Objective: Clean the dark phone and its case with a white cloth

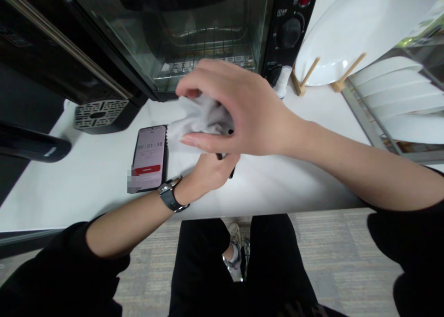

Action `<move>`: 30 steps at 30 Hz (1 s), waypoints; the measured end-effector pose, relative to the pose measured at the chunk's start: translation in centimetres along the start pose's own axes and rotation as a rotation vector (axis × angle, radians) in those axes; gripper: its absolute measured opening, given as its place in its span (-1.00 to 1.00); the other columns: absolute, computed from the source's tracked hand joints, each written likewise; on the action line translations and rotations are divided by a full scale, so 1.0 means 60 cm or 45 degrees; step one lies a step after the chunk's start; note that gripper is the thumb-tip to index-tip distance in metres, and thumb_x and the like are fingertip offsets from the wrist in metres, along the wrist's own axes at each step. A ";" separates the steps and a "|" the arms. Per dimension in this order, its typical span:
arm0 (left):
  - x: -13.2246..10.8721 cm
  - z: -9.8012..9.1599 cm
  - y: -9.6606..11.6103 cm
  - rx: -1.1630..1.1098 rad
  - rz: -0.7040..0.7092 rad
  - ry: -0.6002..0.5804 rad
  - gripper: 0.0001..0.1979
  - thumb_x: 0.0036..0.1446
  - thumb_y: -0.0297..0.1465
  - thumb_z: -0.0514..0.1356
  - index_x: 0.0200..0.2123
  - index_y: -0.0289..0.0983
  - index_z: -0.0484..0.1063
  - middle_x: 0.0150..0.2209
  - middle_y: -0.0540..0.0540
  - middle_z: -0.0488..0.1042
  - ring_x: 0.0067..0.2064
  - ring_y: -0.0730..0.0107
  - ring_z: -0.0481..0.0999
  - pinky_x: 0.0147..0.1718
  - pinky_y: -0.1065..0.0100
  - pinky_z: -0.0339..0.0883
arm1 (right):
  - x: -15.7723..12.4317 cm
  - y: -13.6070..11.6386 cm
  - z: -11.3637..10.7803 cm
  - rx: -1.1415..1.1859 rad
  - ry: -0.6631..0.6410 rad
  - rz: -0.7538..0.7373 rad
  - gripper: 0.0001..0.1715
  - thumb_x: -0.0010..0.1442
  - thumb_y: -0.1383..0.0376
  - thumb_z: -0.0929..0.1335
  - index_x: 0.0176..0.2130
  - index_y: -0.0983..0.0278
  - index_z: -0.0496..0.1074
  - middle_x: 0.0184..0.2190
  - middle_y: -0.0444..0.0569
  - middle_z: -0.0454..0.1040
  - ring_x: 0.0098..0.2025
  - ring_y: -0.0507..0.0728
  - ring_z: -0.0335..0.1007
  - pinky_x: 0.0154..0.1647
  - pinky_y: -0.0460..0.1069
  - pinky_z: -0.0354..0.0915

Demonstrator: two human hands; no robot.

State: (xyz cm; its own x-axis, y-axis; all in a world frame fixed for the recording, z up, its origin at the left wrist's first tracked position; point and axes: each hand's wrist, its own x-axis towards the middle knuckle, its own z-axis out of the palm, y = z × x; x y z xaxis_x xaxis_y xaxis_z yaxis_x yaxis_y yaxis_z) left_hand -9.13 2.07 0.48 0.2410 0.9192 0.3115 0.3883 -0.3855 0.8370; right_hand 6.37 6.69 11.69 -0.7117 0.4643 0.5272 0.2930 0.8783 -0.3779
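Note:
My right hand (236, 108) is curled over a crumpled grey-white cloth (203, 118) with a zigzag edge, gripping it between fingers and thumb. Just below, my left hand (208, 176), with a black-strapped wristwatch (169, 194) on its wrist, holds a slim dark object (231, 172). Most of that object is hidden by both hands, so I cannot tell what it is. The cloth seems to wrap around its upper part. A smartphone (150, 157) lies on the white counter (90, 187) to the left of the cloth, showing a timer at 00:01:38.
A black Midea toaster oven (166, 34) stands at the back of the counter, with a black appliance (100, 115) to its left. To the right are a white platter (343, 34) on a wooden stand and a dish rack (391, 106) of white plates. The counter's front edge lies above a patterned floor (149, 247).

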 end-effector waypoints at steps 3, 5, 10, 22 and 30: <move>0.001 0.004 0.003 -0.029 0.000 0.054 -0.82 0.36 -0.23 0.11 -0.31 -0.12 0.38 -0.40 -0.01 0.48 -0.18 0.19 0.61 -0.11 0.14 0.59 | -0.005 0.016 -0.002 0.065 0.042 0.152 -0.29 0.30 -0.24 0.41 0.08 0.25 0.36 0.11 0.01 0.49 0.06 0.17 0.41 0.10 0.06 0.33; 0.002 0.005 0.007 -0.028 0.008 0.071 -0.87 0.31 -0.26 0.11 -0.28 -0.12 0.38 -0.37 -0.02 0.50 -0.16 0.18 0.60 -0.09 0.12 0.57 | -0.003 0.016 -0.004 0.056 0.000 0.145 -0.34 0.32 -0.25 0.39 0.03 0.22 0.36 0.06 -0.02 0.51 0.01 0.15 0.40 0.05 0.03 0.31; 0.001 0.007 0.016 -0.020 0.014 0.099 -0.83 0.27 -0.26 0.09 -0.12 -0.13 0.40 -0.23 -0.06 0.57 0.02 0.14 0.59 0.12 0.05 0.48 | 0.003 0.003 -0.012 -0.016 -0.106 0.051 -0.55 0.48 -0.12 0.26 -0.04 0.18 0.37 -0.03 -0.04 0.51 -0.03 0.15 0.39 0.06 0.06 0.30; 0.000 0.005 0.024 0.065 0.151 0.020 -0.76 0.23 -0.30 0.16 -0.04 -0.18 0.41 -0.12 -0.13 0.62 0.06 0.09 0.59 0.13 0.03 0.50 | 0.017 -0.031 0.003 -0.408 -0.106 -0.008 -0.51 0.56 0.16 0.05 -0.12 0.14 0.47 -0.30 -0.07 0.47 0.00 0.20 0.50 0.17 0.18 0.39; 0.011 -0.004 0.041 0.203 0.261 -0.097 -0.83 0.22 -0.37 0.18 -0.10 -0.17 0.42 -0.13 -0.11 0.56 -0.05 0.11 0.56 0.10 0.03 0.47 | -0.042 -0.037 -0.021 0.021 0.319 0.217 -0.37 0.53 0.08 0.15 -0.58 0.16 0.16 -0.61 -0.18 0.04 -0.52 0.06 0.28 -0.26 0.05 0.44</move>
State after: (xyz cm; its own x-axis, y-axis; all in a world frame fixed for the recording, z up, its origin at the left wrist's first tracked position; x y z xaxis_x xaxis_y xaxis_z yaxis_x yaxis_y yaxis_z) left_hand -8.26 1.75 2.85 0.3926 0.8143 0.4275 0.4583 -0.5762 0.6767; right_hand 8.28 3.71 12.16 -0.4725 0.6206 0.6258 0.3829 0.7841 -0.4884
